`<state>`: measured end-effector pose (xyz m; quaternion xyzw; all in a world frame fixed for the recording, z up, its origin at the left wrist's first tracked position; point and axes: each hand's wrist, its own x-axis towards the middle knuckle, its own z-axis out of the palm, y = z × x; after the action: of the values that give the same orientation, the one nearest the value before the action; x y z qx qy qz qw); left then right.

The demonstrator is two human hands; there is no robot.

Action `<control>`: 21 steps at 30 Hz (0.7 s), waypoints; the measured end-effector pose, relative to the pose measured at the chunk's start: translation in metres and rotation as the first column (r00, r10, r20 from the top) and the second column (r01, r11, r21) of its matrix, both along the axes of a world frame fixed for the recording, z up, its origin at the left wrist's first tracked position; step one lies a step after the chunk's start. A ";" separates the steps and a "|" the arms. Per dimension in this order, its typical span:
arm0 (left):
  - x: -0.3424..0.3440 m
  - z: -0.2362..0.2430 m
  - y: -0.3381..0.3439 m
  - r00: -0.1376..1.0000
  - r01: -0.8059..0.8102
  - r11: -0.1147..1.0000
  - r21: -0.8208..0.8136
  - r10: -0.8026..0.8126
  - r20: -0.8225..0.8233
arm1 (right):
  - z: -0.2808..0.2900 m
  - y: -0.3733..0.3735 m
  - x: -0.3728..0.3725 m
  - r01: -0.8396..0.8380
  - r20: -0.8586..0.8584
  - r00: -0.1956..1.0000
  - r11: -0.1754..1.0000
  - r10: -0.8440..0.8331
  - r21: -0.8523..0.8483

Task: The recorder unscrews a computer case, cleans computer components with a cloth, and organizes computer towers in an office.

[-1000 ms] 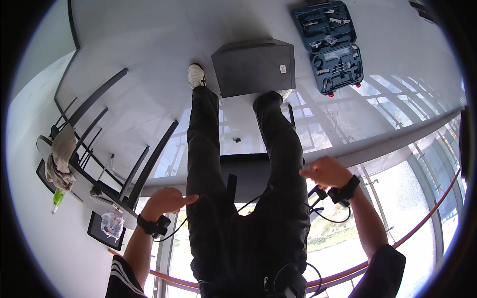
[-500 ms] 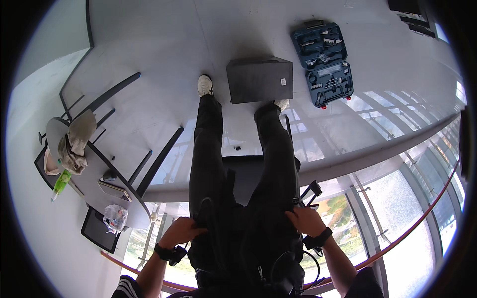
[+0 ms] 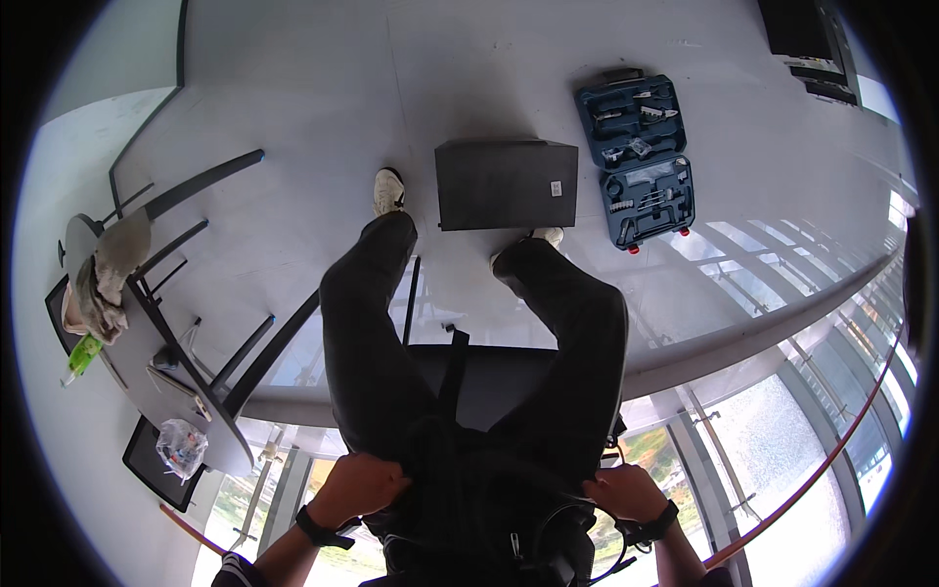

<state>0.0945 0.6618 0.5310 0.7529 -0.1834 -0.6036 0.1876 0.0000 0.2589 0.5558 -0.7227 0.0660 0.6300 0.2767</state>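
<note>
At my left hip, my left hand (image 3: 362,486) is curled closed against my dark trousers (image 3: 377,323), seeming to pinch the cloth. My right hand (image 3: 634,491) does likewise at the right hip; its fingertips are partly hidden. Both wrists wear a black strap. Between my spread thighs shows a black seat (image 3: 504,377), with a dark strap lying over it. A black box-shaped case (image 3: 507,186) with a small white label stands on the floor ahead, close to my right shoe. Neither hand touches it.
To the right of the case lies an opened dark-blue toolbox (image 3: 646,191) with several tools. On the left, a table (image 3: 227,445) carries cloths (image 3: 117,264), a green packet (image 3: 82,358) and a clear plastic bag (image 3: 182,447). A red rail (image 3: 812,470) and windows run behind me.
My knees have bent and spread apart, and my body has lowered onto the seat. Both hands stay at my hips, with the left fingers curled tighter. The case appears lower in view.
</note>
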 end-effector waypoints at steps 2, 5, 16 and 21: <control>-0.014 -0.038 -0.001 0.961 -0.213 0.977 0.025 0.214 -0.177 | -0.053 -0.004 0.005 -0.045 0.015 0.999 0.999 0.045 -0.017; -0.044 -0.073 -0.005 0.999 -0.037 0.994 -0.098 0.034 -0.034 | -0.139 -0.012 0.001 -0.162 0.033 0.987 0.966 0.159 0.199; -0.177 -0.144 -0.026 0.937 -0.137 0.990 -0.026 0.138 0.322 | -0.198 -0.004 -0.017 -0.591 0.012 0.787 0.748 0.617 0.302; -0.187 -0.135 -0.009 0.819 -0.223 0.959 -0.173 0.281 0.501 | -0.110 0.027 -0.004 -0.196 0.551 0.826 0.852 -0.123 0.485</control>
<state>-0.0923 0.6525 0.3957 0.8943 -0.1582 -0.3364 0.2490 -0.0038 0.2858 0.4460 -0.7741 -0.2061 0.3876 0.4562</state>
